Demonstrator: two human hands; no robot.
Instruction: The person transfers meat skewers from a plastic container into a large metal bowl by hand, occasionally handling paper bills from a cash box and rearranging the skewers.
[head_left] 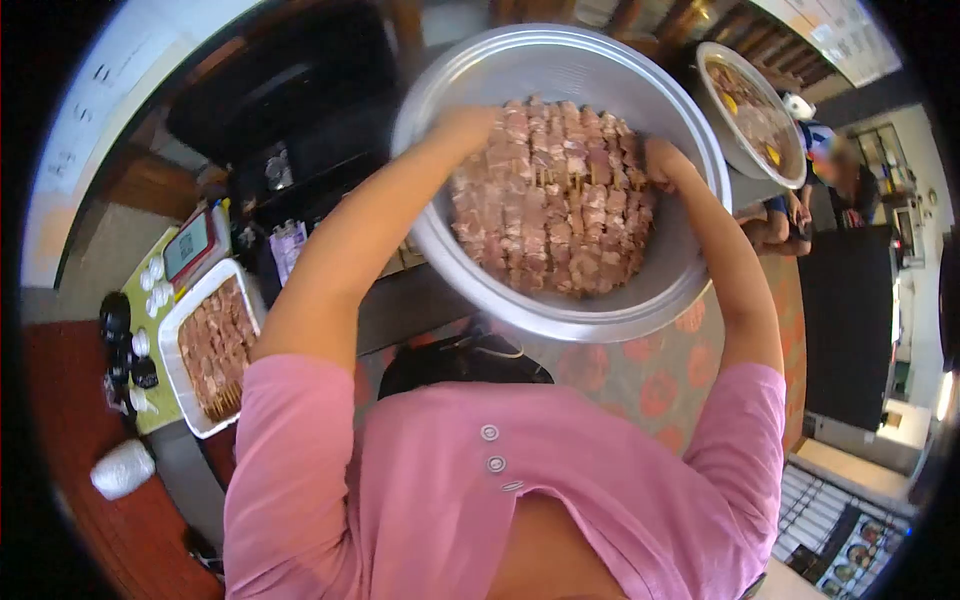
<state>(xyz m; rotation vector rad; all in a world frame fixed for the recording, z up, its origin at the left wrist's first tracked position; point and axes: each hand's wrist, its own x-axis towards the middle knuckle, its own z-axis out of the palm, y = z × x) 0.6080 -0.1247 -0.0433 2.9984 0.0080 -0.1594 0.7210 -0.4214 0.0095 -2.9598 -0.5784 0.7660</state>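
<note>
A wide metal basin (565, 325) stands in front of me, with raw meat skewers (560, 235) lying side by side in it in two rows. Thin wooden stick ends show between the rows. My left hand (468, 132) reaches over the basin's left side and touches the upper row; blur hides its fingers. At the right end of that row, my right hand (662, 165) has its fingers curled against the outermost skewers, partly in shadow.
A white tray (178, 385) of meat skewers sits at the left, near a framed QR code card (190, 245). Another metal basin (795, 170) holding meat and yellow pieces is at upper right. A seated person (790, 215) is beyond it. A white twine ball (123, 470) lies lower left.
</note>
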